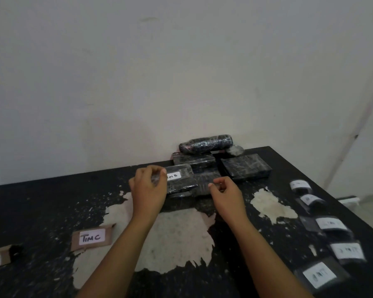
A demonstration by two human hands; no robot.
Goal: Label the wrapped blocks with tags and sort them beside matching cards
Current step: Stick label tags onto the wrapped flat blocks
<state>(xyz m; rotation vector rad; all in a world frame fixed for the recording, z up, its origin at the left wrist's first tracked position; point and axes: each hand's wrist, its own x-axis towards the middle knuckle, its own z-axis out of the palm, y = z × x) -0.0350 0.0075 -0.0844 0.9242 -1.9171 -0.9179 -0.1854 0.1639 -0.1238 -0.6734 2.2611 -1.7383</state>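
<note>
A bare room: plain white wall [181, 72] behind a worn black table [41, 211].

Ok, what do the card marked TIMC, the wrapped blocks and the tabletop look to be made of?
The TIMC card looks like brown cardboard, matte, with a white paper label. The wrapped blocks seem bound in clear plastic film over something dark: glossy, crinkled highlights show; the core can't be told. The tabletop has a thin black coating, flaked away to a pale, rough base, perhaps particleboard.
</note>
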